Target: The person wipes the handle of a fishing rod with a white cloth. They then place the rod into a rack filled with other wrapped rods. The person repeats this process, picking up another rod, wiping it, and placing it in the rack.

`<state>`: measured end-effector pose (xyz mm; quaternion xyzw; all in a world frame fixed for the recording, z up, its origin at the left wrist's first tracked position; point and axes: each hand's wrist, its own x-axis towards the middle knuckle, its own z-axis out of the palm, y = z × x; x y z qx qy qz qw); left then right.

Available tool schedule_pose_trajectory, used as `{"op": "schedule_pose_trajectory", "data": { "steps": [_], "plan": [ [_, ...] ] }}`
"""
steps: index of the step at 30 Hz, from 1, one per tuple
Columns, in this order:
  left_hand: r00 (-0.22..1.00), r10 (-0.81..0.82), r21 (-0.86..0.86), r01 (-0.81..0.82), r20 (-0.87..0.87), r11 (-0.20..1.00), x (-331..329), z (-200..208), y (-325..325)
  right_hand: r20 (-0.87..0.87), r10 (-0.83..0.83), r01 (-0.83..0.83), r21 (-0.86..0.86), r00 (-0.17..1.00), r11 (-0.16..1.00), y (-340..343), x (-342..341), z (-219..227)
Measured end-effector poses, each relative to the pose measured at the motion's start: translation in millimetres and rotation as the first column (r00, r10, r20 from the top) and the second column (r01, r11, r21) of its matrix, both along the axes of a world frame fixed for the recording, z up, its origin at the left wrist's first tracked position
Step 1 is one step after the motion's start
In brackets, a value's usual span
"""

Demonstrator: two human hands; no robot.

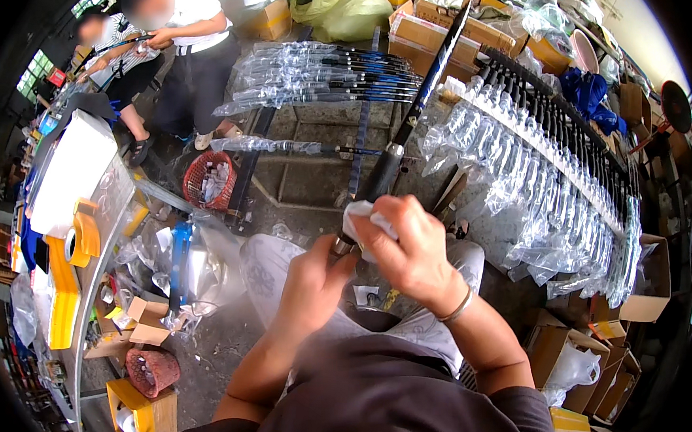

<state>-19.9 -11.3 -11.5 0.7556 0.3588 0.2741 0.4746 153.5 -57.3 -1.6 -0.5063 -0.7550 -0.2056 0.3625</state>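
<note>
A dark fishing rod point(405, 128) slants up and away from my lap, its black handle nearest me. My left hand point(314, 281) is closed round the butt end, by a metallic section of the handle. Higher on the handle, my right hand point(407, 247) presses a crumpled white cloth or tissue point(362, 215) against the rod. The fingers of my right hand are bent round the cloth and partly hide the handle there. My knees are below the rod on both sides.
Plastic-wrapped rods point(323, 76) lie on a metal frame point(317, 171) ahead; a long row of wrapped rods point(538, 180) leans at right. A red basket point(210, 180) stands left of the frame. Cartons point(574, 365) crowd the lower right. A person point(198, 48) holds a rod at upper left.
</note>
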Motion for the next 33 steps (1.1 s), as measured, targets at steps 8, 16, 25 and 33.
{"op": "schedule_pose_trajectory", "data": {
  "steps": [8,16,25,33],
  "plan": [
    [0.993,0.085,0.214,-0.066,-0.082,0.975,-5.3,-7.9,-6.5,-0.089,-0.049,0.061,0.128,0.995,0.990,-0.1,12.9,14.5],
    [0.979,0.202,0.481,-0.191,0.030,0.856,0.9,-12.6,-4.7,-0.120,-0.197,0.201,0.028,0.973,0.979,4.2,14.8,14.7],
    [0.974,0.225,0.564,-0.206,0.037,0.800,1.9,-16.7,-2.6,-0.050,-0.255,0.256,0.025,0.966,0.966,4.6,17.6,14.7],
    [0.990,0.122,0.198,-0.134,0.072,0.971,0.4,-18.7,-10.7,-0.056,-0.199,0.206,0.209,0.978,0.956,6.1,33.1,17.6]
  ]
}}
